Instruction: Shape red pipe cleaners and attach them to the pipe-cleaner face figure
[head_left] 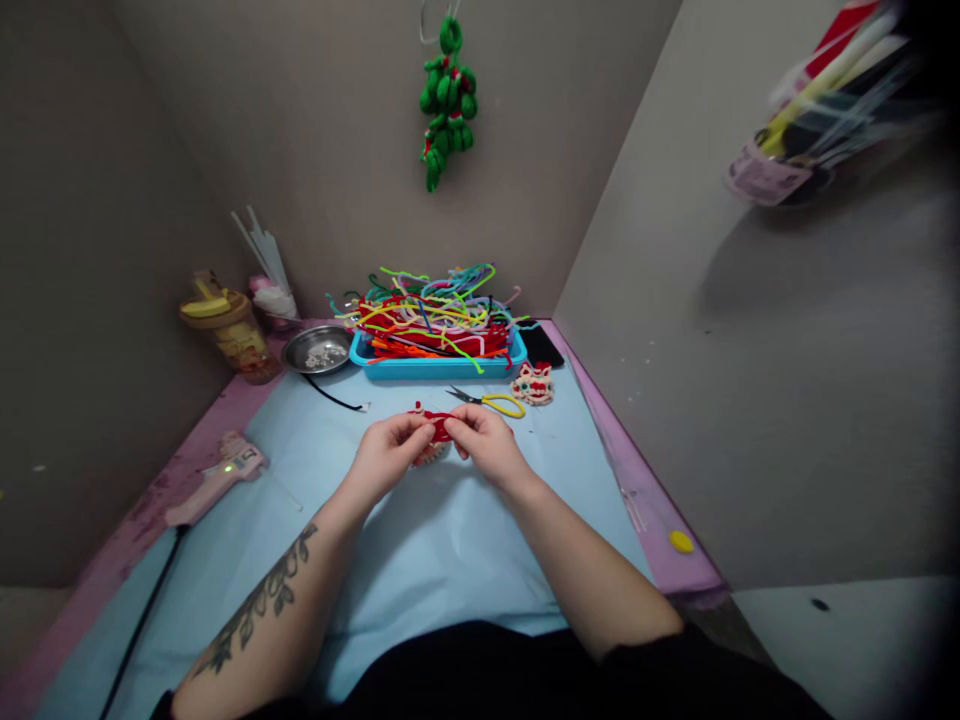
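Small red fuzzy piece (pixel 440 431) between both hands (pixel 390 452) (pixel 489 445)

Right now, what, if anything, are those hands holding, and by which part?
The left hand and right hand pinch a red piece from opposite sides; the exact gripped parts are hidden.

This looked like a craft workspace, its table (pixel 679 572) set between plain grey walls (pixel 300 120). Coloured pipe cleaners (pixel 427 325) heaped in a blue tray (pixel 439 371), a glue gun (pixel 214 488) and yellow-handled scissors (pixel 484 400) showed it.
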